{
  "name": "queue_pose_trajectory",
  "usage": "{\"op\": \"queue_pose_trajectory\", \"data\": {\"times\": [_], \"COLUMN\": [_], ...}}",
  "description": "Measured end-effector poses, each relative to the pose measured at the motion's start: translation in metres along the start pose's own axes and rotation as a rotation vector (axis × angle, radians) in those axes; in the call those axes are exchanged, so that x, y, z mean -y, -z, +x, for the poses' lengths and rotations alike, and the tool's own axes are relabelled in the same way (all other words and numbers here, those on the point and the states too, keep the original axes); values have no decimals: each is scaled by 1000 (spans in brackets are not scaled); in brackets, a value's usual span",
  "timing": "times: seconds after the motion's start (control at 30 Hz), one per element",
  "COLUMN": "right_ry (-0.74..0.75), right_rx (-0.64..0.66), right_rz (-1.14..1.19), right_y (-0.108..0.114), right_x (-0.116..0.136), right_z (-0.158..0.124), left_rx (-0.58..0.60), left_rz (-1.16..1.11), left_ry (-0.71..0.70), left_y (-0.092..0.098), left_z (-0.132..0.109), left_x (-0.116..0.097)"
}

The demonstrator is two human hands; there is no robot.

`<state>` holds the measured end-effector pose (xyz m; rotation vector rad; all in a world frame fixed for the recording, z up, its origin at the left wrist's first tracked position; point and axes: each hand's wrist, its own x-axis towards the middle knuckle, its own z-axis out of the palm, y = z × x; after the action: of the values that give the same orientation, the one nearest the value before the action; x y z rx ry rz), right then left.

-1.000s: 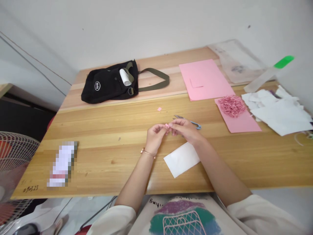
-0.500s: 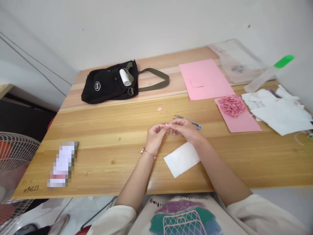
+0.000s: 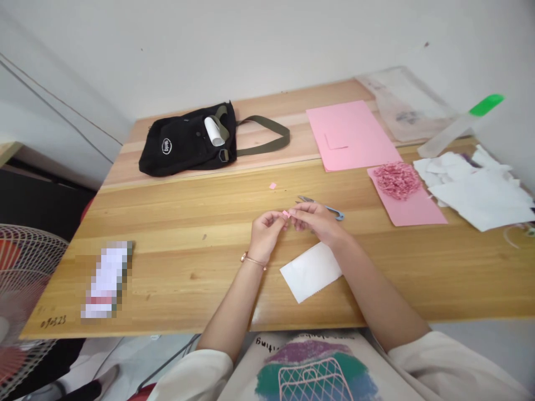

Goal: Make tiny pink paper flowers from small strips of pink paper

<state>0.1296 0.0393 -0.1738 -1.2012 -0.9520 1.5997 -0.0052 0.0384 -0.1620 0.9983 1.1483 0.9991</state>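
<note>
Over the middle of the wooden table (image 3: pixel 175 245), my left hand (image 3: pixel 264 233) and my right hand (image 3: pixel 317 221) meet fingertip to fingertip. Both pinch a tiny pink paper piece (image 3: pixel 286 214) between them. Small scissors (image 3: pixel 321 206) lie on the table just behind my right hand. A white paper slip (image 3: pixel 311 271) lies under my right wrist. A second tiny pink scrap (image 3: pixel 272 186) rests farther back on the table.
A black bag (image 3: pixel 188 143) with a white roll lies at the back left. A pink sheet (image 3: pixel 349 133) and a smaller pink sheet with a pile of pink bits (image 3: pixel 396 179) lie at the right, beside white paper scraps (image 3: pixel 476 189). A fan (image 3: pixel 20 278) stands at left.
</note>
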Motion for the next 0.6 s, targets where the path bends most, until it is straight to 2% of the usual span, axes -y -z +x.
{"op": "queue_pose_trajectory", "data": {"times": [0.6], "right_ry": [7], "right_rx": [2], "right_rz": [-33], "right_y": [-1], "right_x": [2], "right_z": [0], "left_rx": [5], "left_rz": [-1], "left_ry": [-4], "left_y": [0], "left_z": [0], "left_x": [-2]}}
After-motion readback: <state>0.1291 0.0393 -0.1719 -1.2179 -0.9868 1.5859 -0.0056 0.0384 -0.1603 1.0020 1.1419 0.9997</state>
